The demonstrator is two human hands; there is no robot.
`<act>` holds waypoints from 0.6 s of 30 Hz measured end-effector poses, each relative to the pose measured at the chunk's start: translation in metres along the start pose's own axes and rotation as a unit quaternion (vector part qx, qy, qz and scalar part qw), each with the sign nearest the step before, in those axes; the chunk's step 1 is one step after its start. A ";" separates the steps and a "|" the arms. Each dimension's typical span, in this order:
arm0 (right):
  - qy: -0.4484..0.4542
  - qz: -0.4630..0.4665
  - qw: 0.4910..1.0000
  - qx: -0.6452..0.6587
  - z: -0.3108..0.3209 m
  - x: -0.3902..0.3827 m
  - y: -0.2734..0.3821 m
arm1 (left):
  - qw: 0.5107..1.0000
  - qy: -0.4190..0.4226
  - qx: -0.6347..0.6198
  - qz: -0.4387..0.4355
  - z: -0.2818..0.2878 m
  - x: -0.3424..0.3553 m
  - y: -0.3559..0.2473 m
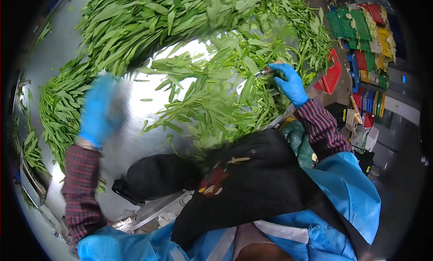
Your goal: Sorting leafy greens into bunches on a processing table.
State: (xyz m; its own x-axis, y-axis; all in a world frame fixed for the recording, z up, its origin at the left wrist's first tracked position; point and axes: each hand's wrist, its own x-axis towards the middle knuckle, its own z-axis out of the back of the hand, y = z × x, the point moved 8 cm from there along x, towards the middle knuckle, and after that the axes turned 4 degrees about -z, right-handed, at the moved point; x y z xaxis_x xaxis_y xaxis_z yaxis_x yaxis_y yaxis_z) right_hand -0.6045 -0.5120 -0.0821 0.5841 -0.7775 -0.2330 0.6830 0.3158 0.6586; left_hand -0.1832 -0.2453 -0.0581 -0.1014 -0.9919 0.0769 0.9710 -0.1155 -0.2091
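Note:
Long leafy green stalks, water spinach by their look, cover much of a shiny metal table (142,110). A thick bundle of these greens (131,29) lies along the far side and bends down the left. Looser cut stems and leaves (212,103) are scattered in the middle. My blue-gloved left hand (97,110) is beside the left greens; motion smears its fingers. My blue-gloved right hand (291,83) is closed around a small knife (261,73), whose short metal blade points left over the loose stems. Most of its handle is hidden by my fingers.
At the right stands a red plastic basket (333,74) by the table edge. Stacks of green, red and yellow bags or crates (361,31) are beyond it. A black pouch-like item (160,176) sits against the near table edge, in front of my apron.

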 end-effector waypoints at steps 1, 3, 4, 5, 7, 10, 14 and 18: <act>-0.036 0.066 0.987 -0.143 0.008 0.007 0.007 | 0.994 0.095 -0.051 0.009 -0.030 0.007 -0.043; -0.081 0.125 0.954 -0.260 0.012 0.022 0.000 | 0.981 0.170 -0.092 -0.008 -0.077 0.027 -0.105; -0.076 0.147 0.947 -0.274 0.005 0.030 -0.009 | 0.971 0.228 -0.069 0.003 -0.099 0.038 -0.119; -0.071 0.168 0.940 -0.289 0.000 0.037 -0.014 | 0.977 0.202 -0.067 0.015 -0.118 0.050 -0.126; -0.048 0.105 0.944 -0.308 -0.004 0.049 -0.020 | 0.978 0.146 -0.108 0.106 -0.117 0.083 -0.134; -0.034 0.054 0.980 -0.186 0.016 0.053 -0.038 | 0.980 0.051 -0.146 0.129 -0.140 0.134 -0.163; -0.146 -0.041 0.987 0.057 0.044 0.041 -0.075 | 0.973 0.054 -0.225 0.021 -0.163 0.193 -0.268; -0.187 0.004 0.969 0.164 0.061 -0.028 -0.041 | 0.970 0.061 -0.234 -0.009 -0.127 0.187 -0.285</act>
State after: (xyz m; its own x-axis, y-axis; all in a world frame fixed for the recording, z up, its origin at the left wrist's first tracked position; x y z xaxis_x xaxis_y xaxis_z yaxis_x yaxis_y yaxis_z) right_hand -0.6759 -0.5366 -0.0590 0.3472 -0.9377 0.0096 0.4673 0.1819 0.8652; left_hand -0.5060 -0.4045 -0.1081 -0.1700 -0.9851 -0.0259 0.7668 -0.1157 -0.6314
